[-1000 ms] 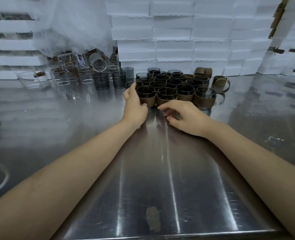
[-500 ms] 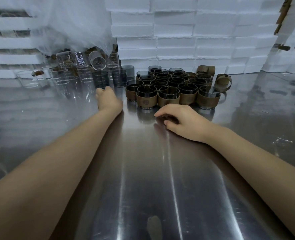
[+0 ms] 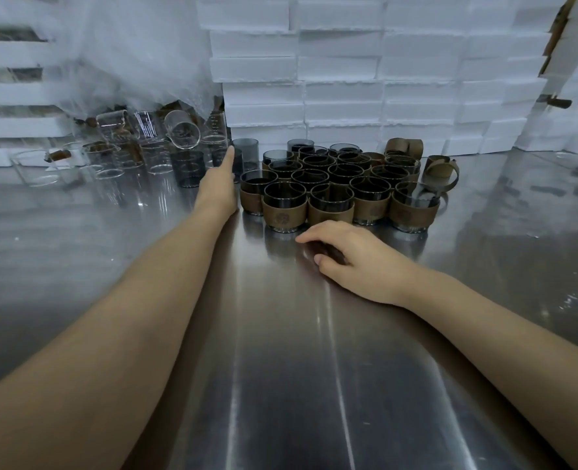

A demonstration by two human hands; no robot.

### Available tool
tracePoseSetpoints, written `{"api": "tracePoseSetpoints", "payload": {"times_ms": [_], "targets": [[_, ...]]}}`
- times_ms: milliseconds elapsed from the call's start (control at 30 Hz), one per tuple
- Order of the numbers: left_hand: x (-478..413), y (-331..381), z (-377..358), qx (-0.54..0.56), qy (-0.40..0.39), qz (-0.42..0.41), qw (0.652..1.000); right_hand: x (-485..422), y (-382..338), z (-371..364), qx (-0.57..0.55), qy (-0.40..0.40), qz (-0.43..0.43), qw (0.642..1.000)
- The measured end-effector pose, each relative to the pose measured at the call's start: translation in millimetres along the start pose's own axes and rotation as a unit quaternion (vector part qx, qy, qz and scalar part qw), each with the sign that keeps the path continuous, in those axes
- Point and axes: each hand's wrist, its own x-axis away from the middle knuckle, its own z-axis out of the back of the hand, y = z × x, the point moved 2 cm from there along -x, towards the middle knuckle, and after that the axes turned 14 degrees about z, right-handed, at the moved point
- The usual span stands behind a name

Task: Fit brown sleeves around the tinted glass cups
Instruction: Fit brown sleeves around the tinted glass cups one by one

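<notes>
The sleeved cups stand packed rim to rim at the middle of the tabletop's far edge, likely so that finished ones stay together and apart from the stock. The bare tinted cups wait just left of that block; the clear glasses are heaped further left, towards the far left corner, under a crumpled plastic sheet. The loose brown sleeves lie curled at the block's right side, in easy reach of the right hand. Supply thus sits on both flanks and output between them; white foam boxes wall off the far edge behind it all.

The left hand is stretched far forward along the block's left side, forearm low over the tabletop. Its fingers are straight and released, the tip touching a bare tinted cup, which I judge to be the next one chosen for fitting; no grip has closed on it yet. The right hand rests on the tabletop just in front of the nearest sleeved cups, wrist down; its fingers are loosely curled and relaxed, grasping nothing that shows, though a dark patch beneath them is too unclear to name; it seems parked until a cup arrives.
</notes>
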Motion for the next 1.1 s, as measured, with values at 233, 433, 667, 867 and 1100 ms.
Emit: {"api": "tracePoseSetpoints", "payload": {"times_ms": [233, 433, 667, 867, 1100], "targets": [[-5.2, 3.9, -0.4, 0.060, 0.023, 0.011, 0.998, -1.0, 0.8, -0.8, -0.004, -0.005, 0.003, 1.000], [15.7, -2.8, 6.8, 0.074, 0.055, 0.025, 0.995, -0.6, -0.3, -0.5, 0.000, -0.004, 0.004, 1.000], [52.4, -19.6, 19.3, 0.203, 0.037, 0.063, 0.976, 1.6, -3.8, 3.2, -0.005, -0.028, -0.002, 1.000], [87.6, -19.5, 31.1, 0.341, 0.104, 0.047, 0.933, 8.3, -4.8, 11.7, -0.024, 0.036, -0.009, 0.999], [135.9, 24.9, 49.7, 0.387, 0.140, -0.191, 0.891, 10.4, -0.4, 15.2, -0.186, 0.172, -0.049, 0.966]]}}
